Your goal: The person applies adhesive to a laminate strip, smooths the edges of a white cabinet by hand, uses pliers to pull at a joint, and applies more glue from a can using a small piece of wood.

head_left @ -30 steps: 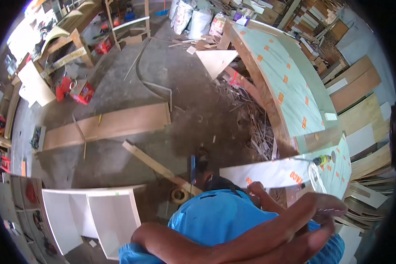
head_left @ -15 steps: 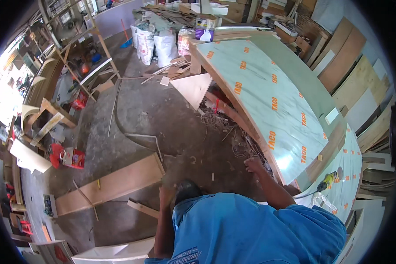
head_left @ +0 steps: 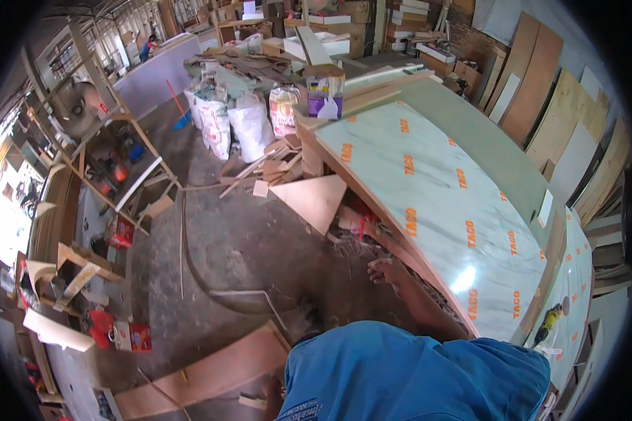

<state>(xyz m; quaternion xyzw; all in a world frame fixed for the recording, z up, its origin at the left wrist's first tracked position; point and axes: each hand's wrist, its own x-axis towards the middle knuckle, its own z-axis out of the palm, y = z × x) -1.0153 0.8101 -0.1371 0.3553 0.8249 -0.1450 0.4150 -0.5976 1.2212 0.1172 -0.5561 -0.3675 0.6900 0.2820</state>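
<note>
Marbled worktop (head_left: 439, 196) near right hand (head_left: 389, 272)

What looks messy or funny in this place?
Wood scraps lie in a jumbled heap beside the sacks, and tangled debris litters the floor near the right hand. Both look odd because they're scattered, not neatly stacked.

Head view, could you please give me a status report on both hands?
Right hand apparently empty, left of marbled panel. Left hand near brown board, grip unclear. Pale triangular board ahead, beside panel.
</note>
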